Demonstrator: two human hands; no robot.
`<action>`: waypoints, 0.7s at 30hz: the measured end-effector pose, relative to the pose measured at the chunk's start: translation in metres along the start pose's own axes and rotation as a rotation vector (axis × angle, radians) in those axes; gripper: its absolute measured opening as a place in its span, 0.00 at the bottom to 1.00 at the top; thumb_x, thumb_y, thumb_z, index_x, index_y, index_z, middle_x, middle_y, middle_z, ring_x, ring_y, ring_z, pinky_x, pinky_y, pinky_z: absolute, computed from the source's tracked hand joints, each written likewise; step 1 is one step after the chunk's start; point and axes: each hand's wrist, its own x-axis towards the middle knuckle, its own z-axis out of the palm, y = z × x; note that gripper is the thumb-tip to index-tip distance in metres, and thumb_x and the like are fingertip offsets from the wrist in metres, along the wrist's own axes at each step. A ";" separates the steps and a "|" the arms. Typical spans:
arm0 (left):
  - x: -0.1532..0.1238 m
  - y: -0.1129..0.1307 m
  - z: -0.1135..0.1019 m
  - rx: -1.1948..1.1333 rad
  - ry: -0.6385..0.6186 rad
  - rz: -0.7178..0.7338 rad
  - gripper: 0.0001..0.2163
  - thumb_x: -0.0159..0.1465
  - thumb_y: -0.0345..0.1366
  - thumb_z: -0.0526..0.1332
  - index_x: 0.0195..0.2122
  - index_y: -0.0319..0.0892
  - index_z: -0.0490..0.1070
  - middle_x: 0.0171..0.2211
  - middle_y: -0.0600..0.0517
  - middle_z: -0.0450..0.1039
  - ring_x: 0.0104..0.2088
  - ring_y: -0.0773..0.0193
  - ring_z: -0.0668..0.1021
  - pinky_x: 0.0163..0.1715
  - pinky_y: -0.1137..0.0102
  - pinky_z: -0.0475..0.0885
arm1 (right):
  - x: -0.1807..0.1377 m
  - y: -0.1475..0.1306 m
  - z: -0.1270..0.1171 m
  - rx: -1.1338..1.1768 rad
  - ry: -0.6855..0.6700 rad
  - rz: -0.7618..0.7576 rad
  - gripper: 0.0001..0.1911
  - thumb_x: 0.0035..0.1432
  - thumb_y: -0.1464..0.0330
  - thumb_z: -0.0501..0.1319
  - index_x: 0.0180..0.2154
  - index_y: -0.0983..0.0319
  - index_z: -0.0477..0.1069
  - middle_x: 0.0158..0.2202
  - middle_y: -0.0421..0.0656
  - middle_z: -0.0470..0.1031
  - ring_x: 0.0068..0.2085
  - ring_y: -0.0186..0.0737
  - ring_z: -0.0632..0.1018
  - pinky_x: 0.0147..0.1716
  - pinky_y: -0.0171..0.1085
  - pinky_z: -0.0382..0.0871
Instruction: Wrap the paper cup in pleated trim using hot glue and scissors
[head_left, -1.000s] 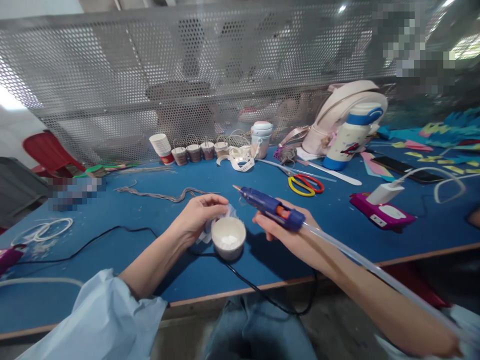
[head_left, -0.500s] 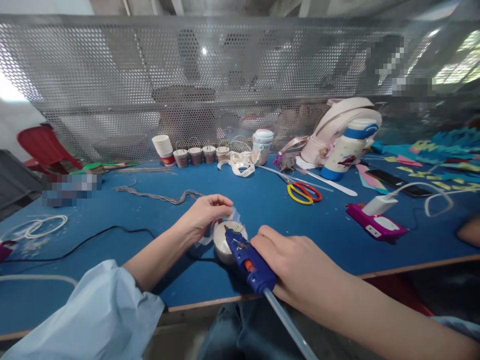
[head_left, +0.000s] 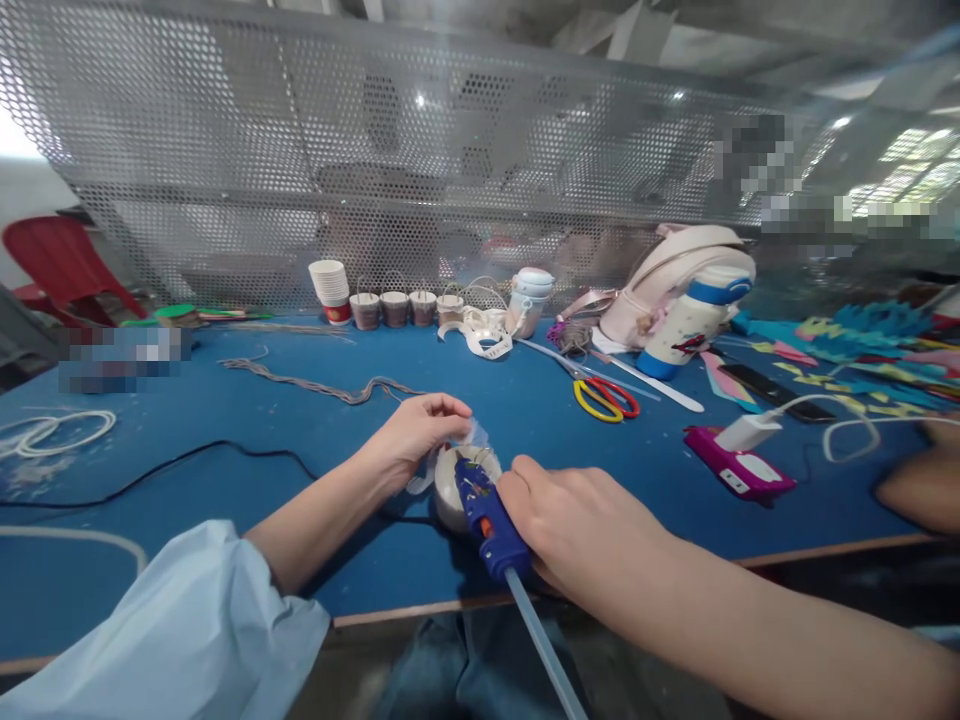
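My right hand (head_left: pixel 574 525) grips a blue glue gun (head_left: pixel 486 522) with a clear glue stick trailing toward me; its nozzle points into a small white paper cup (head_left: pixel 450 485) on the blue table (head_left: pixel 225 440). My left hand (head_left: pixel 420 428) is closed on the cup's far rim, pinching a bit of white lace or film there. The cup's inside is mostly hidden by the gun.
A black cord (head_left: pixel 187 460) runs left across the table. Scissors (head_left: pixel 604 395), a bottle (head_left: pixel 694 315), a pink bag (head_left: pixel 660 280), a row of small cups (head_left: pixel 394 308), braided cord (head_left: pixel 322 385) and a magenta box with charger (head_left: pixel 739 465) lie beyond. Another person's hand (head_left: pixel 919 480) rests at the right edge.
My right hand turned the glue gun from pointing away over the table to nozzle-down into the cup. My left hand stayed on the cup's rim.
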 end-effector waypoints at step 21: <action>-0.003 -0.001 0.003 -0.032 0.028 -0.015 0.08 0.45 0.25 0.65 0.26 0.37 0.70 0.17 0.56 0.70 0.17 0.74 0.69 0.20 0.77 0.62 | -0.003 -0.003 0.017 -0.080 0.220 -0.063 0.08 0.48 0.79 0.59 0.30 0.62 0.64 0.25 0.42 0.72 0.19 0.40 0.72 0.17 0.37 0.39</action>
